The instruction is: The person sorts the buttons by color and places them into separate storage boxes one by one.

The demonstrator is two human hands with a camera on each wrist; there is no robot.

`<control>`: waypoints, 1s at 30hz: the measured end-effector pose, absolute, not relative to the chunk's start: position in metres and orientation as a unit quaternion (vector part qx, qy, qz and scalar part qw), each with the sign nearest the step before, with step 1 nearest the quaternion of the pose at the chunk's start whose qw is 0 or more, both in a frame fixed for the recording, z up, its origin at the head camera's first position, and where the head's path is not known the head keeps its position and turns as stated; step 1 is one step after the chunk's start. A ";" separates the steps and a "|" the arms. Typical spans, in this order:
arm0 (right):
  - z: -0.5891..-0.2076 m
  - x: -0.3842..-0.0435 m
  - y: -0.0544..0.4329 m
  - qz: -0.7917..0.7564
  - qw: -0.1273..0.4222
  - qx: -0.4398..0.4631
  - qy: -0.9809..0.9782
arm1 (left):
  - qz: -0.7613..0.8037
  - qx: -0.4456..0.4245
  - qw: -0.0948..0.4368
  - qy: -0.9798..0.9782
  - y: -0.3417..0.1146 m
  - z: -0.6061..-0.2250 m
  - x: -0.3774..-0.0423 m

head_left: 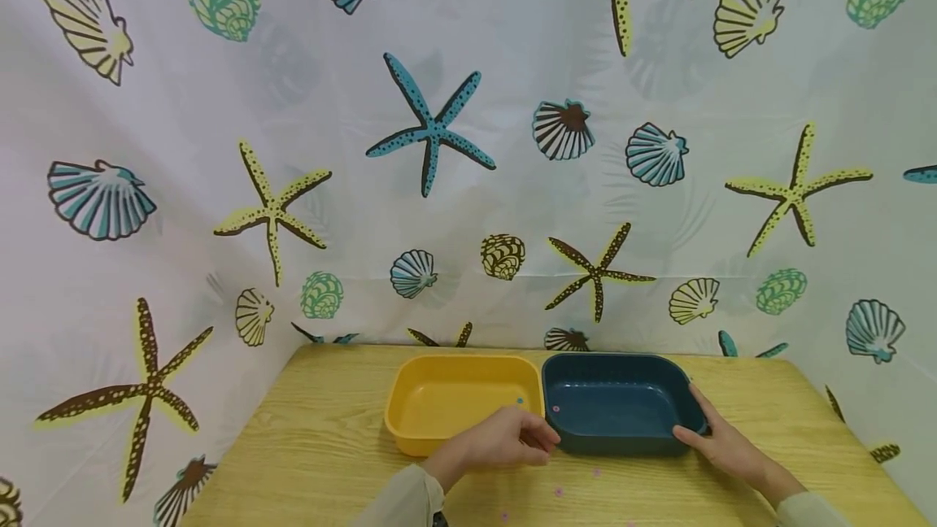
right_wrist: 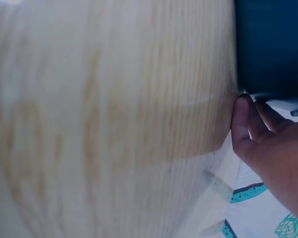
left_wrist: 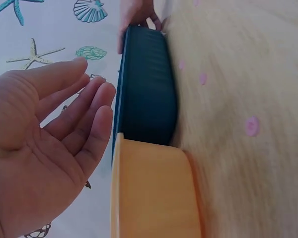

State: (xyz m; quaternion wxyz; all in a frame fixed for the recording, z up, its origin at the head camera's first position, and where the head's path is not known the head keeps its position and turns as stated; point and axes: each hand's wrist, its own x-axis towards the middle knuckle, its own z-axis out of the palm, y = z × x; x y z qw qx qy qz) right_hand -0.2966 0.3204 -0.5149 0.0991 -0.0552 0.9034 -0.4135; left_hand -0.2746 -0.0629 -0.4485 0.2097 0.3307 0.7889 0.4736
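Note:
A yellow rectangular tub and a dark blue one stand side by side on the wooden table, their short ends meeting. My left hand hovers before that join, palm empty and fingers loosely bent; the left wrist view shows the hand apart from both tubs. At the blue tub's right end, my right hand holds the front corner, thumb in front and fingers along the end. The right wrist view has the fingertips against the tub, partly hidden under its edge.
Several small pink discs lie on the tabletop in front of the tubs. Behind the table and along both sides hangs a white cloth printed with starfish and shells. Both tubs sit near the table's back edge.

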 end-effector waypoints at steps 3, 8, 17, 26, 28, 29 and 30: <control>-0.516 -0.297 0.320 -0.406 0.096 -0.054 0.907 | 0.467 0.340 0.219 0.787 -0.068 -0.454 -0.269; -0.517 -0.297 0.321 -0.406 0.096 -0.055 0.907 | 0.432 0.343 0.226 0.803 -0.078 -0.465 -0.263; -0.515 -0.296 0.321 -0.427 0.103 -0.053 0.897 | 0.285 0.370 0.197 0.862 -0.091 -0.481 -0.261; -0.515 -0.297 0.321 -0.427 0.106 -0.053 0.897 | 0.227 0.379 0.184 0.878 -0.097 -0.492 -0.262; -0.515 -0.297 0.322 -0.432 0.107 -0.054 0.894 | 0.220 0.384 0.178 0.879 -0.097 -0.493 -0.261; -0.516 -0.297 0.322 -0.435 0.108 -0.054 0.892 | 0.214 0.389 0.174 0.879 -0.096 -0.494 -0.261; -0.516 -0.297 0.322 -0.439 0.108 -0.054 0.890 | 0.208 0.392 0.170 0.880 -0.096 -0.495 -0.260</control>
